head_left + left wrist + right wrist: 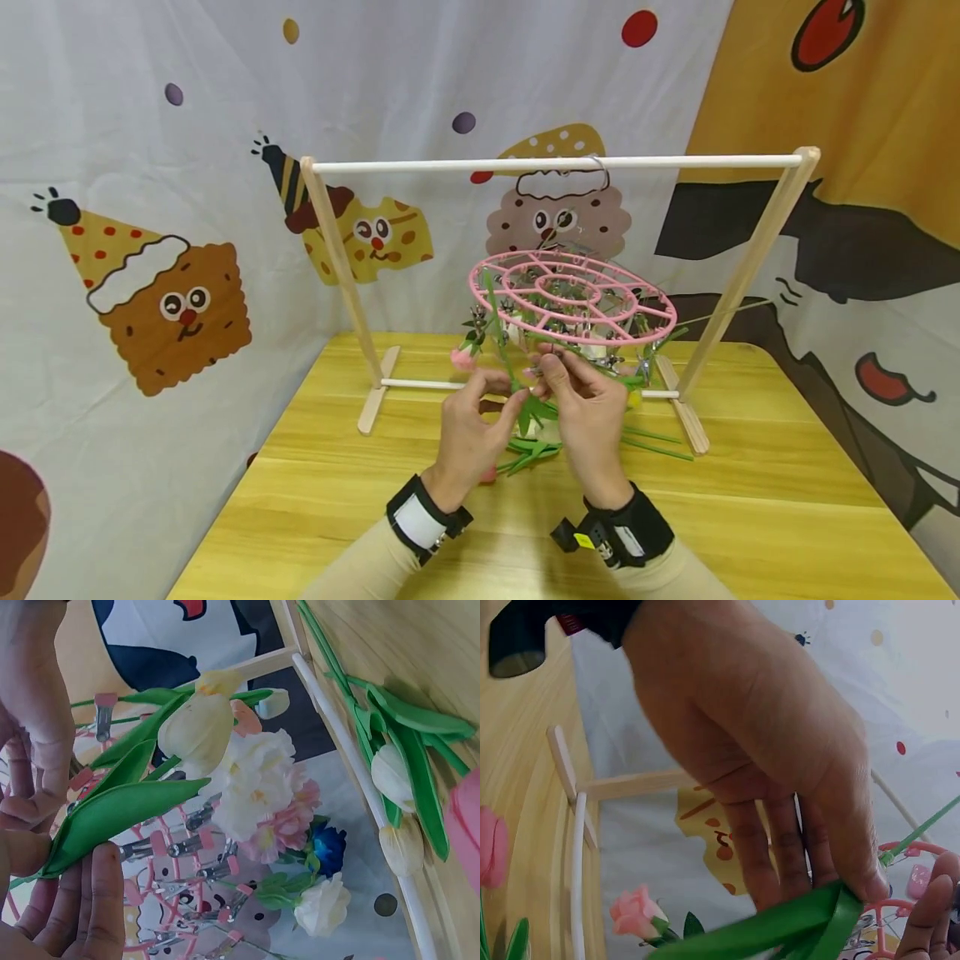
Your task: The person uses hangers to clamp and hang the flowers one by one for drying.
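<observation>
My left hand (468,437) pinches the green stem and leaf of a cream tulip (196,735) between thumb and fingers. The stem rises beside a round pink clip hanger (600,340), and the bloom hangs downward. Under the hanger's front edge, my right hand (592,417) has curled fingertips around what looks like a small metal clip, mostly hidden by the fingers. Other clips (191,846) dangle from the hanger. Several flowers hang there too, among them a pink rose (636,909), a blue rose (328,849) and a white rose (322,906).
The hanger hooks onto the white top bar (420,166) of a wooden stand (757,250). Loose tulips with green leaves (532,450) lie on the wooden table (315,500) beneath my hands. A printed cloth (225,108) hangs behind.
</observation>
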The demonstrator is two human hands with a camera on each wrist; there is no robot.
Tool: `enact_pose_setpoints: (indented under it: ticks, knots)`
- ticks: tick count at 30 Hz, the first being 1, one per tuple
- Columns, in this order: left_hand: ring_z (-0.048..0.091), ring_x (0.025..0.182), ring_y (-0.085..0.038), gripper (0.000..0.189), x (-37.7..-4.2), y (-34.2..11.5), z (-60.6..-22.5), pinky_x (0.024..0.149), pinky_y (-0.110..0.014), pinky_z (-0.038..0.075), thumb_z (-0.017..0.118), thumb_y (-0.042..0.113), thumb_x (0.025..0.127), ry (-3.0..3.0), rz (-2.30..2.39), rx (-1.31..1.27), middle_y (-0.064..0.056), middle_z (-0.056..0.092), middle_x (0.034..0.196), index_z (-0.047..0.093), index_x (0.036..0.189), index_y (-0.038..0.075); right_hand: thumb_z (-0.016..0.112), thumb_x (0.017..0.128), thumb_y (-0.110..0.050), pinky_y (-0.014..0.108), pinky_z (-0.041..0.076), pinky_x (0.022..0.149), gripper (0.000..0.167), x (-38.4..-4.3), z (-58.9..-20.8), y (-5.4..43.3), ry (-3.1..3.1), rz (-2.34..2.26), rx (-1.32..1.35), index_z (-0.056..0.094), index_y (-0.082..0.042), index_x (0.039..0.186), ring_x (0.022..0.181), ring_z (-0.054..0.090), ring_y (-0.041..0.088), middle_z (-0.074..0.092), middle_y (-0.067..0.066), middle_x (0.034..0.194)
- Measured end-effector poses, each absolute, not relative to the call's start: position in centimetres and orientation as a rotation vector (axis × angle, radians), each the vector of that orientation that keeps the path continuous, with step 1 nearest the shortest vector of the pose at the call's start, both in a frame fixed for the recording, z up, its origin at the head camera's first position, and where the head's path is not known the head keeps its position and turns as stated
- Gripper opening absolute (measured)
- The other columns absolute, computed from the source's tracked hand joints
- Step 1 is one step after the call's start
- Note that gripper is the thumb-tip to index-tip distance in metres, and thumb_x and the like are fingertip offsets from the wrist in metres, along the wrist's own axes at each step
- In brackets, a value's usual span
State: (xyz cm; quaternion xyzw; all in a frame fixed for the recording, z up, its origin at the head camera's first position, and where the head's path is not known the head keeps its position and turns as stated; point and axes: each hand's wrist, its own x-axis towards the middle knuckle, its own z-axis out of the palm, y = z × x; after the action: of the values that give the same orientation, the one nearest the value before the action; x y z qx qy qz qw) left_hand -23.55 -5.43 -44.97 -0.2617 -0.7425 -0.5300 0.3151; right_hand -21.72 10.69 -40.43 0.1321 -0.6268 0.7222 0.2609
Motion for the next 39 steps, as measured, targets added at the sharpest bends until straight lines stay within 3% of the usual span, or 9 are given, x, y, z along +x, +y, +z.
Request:
enact_pose_setpoints:
  ticks: [6,8,13,23,31,39]
  knots:
    - [0.088,0.099,-0.025,0.019,-23.1,-4.8,-44.9,0.080,-0.026,0.073,0.088,0.010,0.106,-1.989,-1.384,-0.700,-0.011,0.086,0.108,0.073,0.119,0.007,0.074,0.113,-0.001,0.022,0.069,0.076,0.024,-21.7,-40.3,10.8,-1.602,2.004,0.375,0.081,0.014,0.130,0.075,0.080,0.009,0.091,0.004,0.114]
    - [0.087,0.099,-0.025,0.019,-23.0,-4.6,-44.9,0.080,-0.025,0.073,0.087,0.010,0.106,-1.983,-1.378,-0.708,-0.010,0.086,0.108,0.073,0.119,0.007,0.073,0.113,0.001,0.021,0.069,0.076,0.023,-21.8,-40.3,10.9,-1.579,2.009,0.391,0.081,0.014,0.130,0.075,0.079,0.009,0.090,-0.002,0.116]
    - [0.088,0.099,-0.025,0.017,-23.0,-4.2,-44.8,0.080,-0.024,0.073,0.086,0.010,0.107,-1.973,-1.390,-0.726,-0.010,0.086,0.108,0.074,0.119,0.008,0.073,0.113,0.003,0.019,0.068,0.074,0.022,-21.9,-40.4,11.1,-1.540,1.990,0.444,0.082,0.014,0.129,0.073,0.078,0.008,0.090,0.003,0.119]
    - [0.089,0.101,-0.026,0.018,-22.8,-3.5,-44.9,0.082,-0.023,0.072,0.086,0.008,0.107,-1.974,-1.438,-0.756,-0.010,0.085,0.111,0.072,0.119,0.008,0.072,0.114,0.001,0.018,0.061,0.064,0.019,-21.9,-40.6,11.5,-1.557,1.891,0.464,0.085,0.011,0.123,0.066,0.070,0.008,0.082,-0.002,0.090]
    - [0.090,0.102,-0.029,0.015,-22.8,-2.8,-44.4,0.081,-0.022,0.072,0.083,0.006,0.109,-1.957,-1.441,-0.774,-0.014,0.086,0.112,0.072,0.118,0.007,0.073,0.114,-0.002,0.020,0.059,0.059,0.020,-22.0,-40.5,11.8,-1.593,1.900,0.442,0.085,0.012,0.122,0.064,0.071,0.008,0.084,-0.003,0.092]
    - [0.090,0.103,-0.029,0.016,-22.8,-2.3,-43.9,0.080,-0.020,0.071,0.085,0.004,0.107,-1.995,-1.439,-0.742,-0.013,0.084,0.107,0.070,0.114,0.006,0.073,0.113,0.000,0.020,0.060,0.058,0.020,-22.2,-40.3,12.0,-1.608,1.927,0.460,0.083,0.017,0.119,0.061,0.071,0.008,0.081,-0.002,0.079]
